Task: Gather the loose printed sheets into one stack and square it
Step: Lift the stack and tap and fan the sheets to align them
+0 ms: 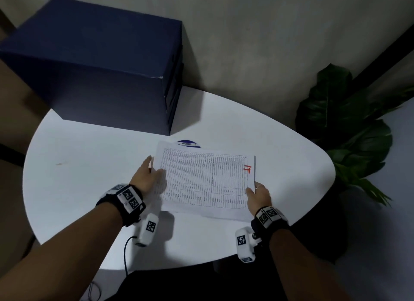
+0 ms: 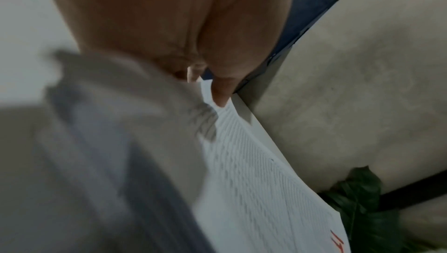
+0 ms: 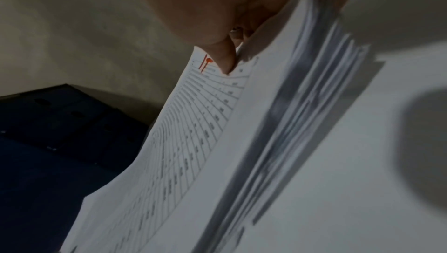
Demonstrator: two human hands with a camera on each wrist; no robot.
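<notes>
A stack of printed sheets (image 1: 206, 179) with table grids and a red mark sits near the middle of the white table (image 1: 89, 177). My left hand (image 1: 154, 170) grips its left edge, thumb on the top sheet. My right hand (image 1: 255, 189) pinches the near right corner, thumb on top. In the left wrist view the left hand (image 2: 212, 88) holds the stack (image 2: 254, 190), whose near part is blurred. The right wrist view shows the right hand (image 3: 232, 56) on the stack (image 3: 193, 142); its near edges are fanned, uneven, and raised a little off the table.
A large dark blue box (image 1: 100, 65) stands on the table's back left, close behind the stack. A small blue round object (image 1: 187, 142) peeks out behind the sheets. A leafy plant (image 1: 342, 126) stands beyond the table's right edge. A black cable (image 1: 125, 256) hangs at the near edge.
</notes>
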